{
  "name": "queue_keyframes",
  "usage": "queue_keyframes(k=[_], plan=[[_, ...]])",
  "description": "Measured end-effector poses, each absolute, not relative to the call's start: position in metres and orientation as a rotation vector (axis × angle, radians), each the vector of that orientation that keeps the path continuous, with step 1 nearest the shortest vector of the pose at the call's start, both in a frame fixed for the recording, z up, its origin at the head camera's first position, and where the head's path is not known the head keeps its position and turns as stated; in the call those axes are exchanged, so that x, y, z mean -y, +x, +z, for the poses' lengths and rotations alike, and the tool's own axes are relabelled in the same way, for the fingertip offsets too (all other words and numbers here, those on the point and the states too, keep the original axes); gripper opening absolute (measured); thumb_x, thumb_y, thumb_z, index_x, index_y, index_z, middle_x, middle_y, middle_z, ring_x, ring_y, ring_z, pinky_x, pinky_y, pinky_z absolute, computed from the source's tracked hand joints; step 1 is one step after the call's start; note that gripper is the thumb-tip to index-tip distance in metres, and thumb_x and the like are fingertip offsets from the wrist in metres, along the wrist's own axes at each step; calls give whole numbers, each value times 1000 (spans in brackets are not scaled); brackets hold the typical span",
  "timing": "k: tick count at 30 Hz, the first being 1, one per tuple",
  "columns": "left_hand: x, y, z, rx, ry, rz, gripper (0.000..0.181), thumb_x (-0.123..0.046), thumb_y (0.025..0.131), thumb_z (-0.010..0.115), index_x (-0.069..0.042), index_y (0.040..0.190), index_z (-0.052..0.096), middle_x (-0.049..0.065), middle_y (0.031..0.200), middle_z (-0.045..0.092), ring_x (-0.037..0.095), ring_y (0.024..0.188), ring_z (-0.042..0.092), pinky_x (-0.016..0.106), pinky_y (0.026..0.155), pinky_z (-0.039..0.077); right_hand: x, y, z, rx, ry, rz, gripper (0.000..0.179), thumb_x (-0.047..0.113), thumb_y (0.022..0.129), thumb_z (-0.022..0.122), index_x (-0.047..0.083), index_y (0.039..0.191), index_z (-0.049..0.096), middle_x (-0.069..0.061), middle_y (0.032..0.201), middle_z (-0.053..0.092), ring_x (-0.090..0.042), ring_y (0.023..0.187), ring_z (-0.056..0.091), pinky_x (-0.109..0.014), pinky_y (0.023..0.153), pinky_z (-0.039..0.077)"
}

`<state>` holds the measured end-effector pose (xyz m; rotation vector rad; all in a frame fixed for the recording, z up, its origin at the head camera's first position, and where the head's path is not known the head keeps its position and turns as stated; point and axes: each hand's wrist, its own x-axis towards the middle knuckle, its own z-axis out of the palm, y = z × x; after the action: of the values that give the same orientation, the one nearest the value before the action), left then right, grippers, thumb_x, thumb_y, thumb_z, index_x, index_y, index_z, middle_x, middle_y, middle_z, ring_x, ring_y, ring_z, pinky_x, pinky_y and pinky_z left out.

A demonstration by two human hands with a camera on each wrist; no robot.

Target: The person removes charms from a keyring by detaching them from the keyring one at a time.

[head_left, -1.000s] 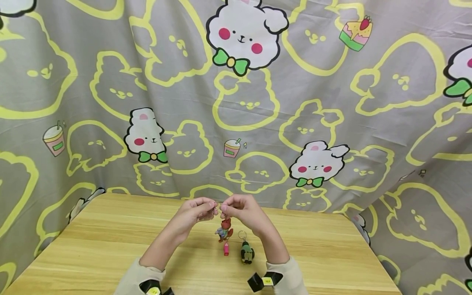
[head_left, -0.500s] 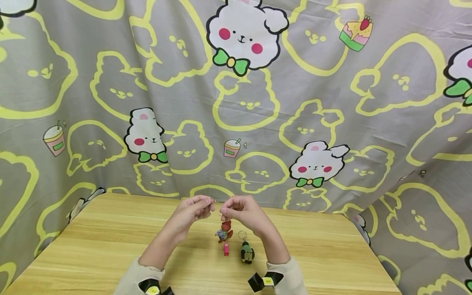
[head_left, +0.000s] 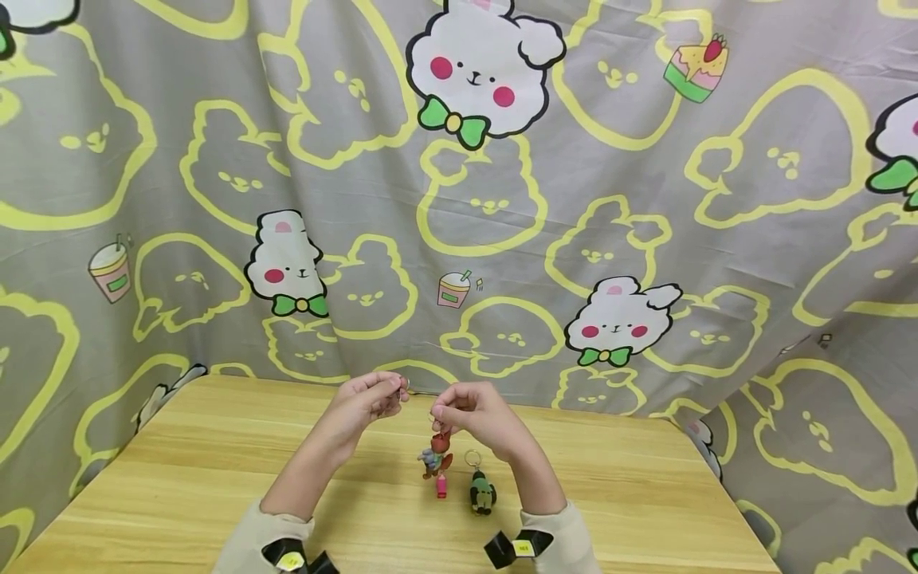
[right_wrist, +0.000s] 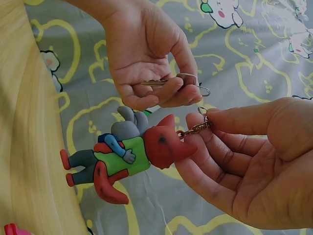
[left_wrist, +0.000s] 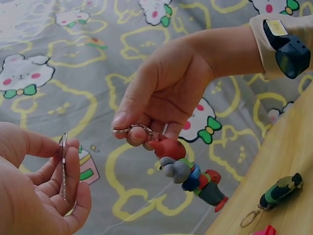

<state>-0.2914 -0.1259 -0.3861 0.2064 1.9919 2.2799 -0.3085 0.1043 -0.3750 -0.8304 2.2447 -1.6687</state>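
My left hand, palm up in the right wrist view, pinches a key ring between thumb and fingers. A metal key lies against its curled fingers. Across a small gap, my right hand pinches the ring and short chain of a fox keychain. The red fox figure, in a green top and dark trousers with a grey rabbit-like figure at its side, hangs above the table. Beneath it on the table is a small pink crayon-shaped piece.
Just right of the pink piece, a dark green figure keychain with a gold ring lies on the wooden table. A grey patterned curtain hangs behind the table's far edge and along its sides.
My left hand has drawn away to the left and slightly up with the key ring, widening the gap between the hands. The right hand and hanging fox have barely moved.
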Motion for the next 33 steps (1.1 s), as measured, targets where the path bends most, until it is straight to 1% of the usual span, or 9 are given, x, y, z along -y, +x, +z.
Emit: queue_keyframes(k=[3,6,9,11,15,18,21,26,33], plan=[[127,-291,-386,-2022,210,2263,21,-21,103,60,-3,111,67,-4,96,71,8,89,65,25,88,55,-105,-309,-375,-2249,-828,-1668,22,8,99,65,-13,104,67,-22,88,71,-12,74,67,-35,74,60],[128,-290,-386,-2051,233,2237,25,-22,103,60,0,114,66,-3,96,71,10,90,66,26,89,55,-106,-309,-375,-2248,-824,-1673,23,8,99,65,-15,105,66,-22,88,71,-12,74,67,-32,74,60],[129,-290,-387,-2078,270,2199,25,-23,103,61,-1,113,67,-3,94,71,13,90,67,29,90,55,-107,-309,-375,-2244,-819,-1679,24,8,100,65,-15,105,66,-21,87,71,-12,74,67,-31,73,60],[131,-290,-387,-2103,311,2148,24,-24,103,60,-2,110,68,-3,93,71,15,89,66,32,90,54,-108,-310,-375,-2240,-817,-1682,24,9,100,65,-15,105,66,-20,87,71,-12,74,67,-32,74,61],[134,-290,-388,-2151,383,2043,27,-25,104,60,0,108,68,-1,91,70,18,84,61,32,82,51,-110,-312,-375,-2242,-803,-1685,24,9,100,65,-15,105,66,-15,86,71,-12,74,67,-33,74,61],[136,-291,-388,-2185,404,1983,31,-25,104,60,4,109,68,0,92,73,17,85,64,30,78,52,-112,-313,-375,-2245,-790,-1683,24,8,100,64,-15,105,66,-13,86,71,-13,75,67,-33,75,61],[137,-292,-389,-2228,397,1942,32,-24,104,60,6,112,68,2,97,76,15,89,69,30,83,55,-113,-314,-375,-2248,-782,-1674,25,9,100,64,-15,107,65,-11,86,71,-12,76,68,-33,76,61],[138,-294,-390,-2298,385,1885,29,-21,104,58,5,112,68,7,104,76,14,94,68,38,93,55,-116,-316,-375,-2247,-775,-1664,24,9,100,64,-14,107,66,-7,85,71,-12,77,68,-35,77,62],[142,-294,-391,-2350,390,1814,25,-20,104,59,2,111,69,8,106,75,14,95,66,44,95,55,-117,-316,-375,-2227,-783,-1663,24,8,100,64,-14,106,66,-1,82,70,-12,76,68,-36,77,62]])
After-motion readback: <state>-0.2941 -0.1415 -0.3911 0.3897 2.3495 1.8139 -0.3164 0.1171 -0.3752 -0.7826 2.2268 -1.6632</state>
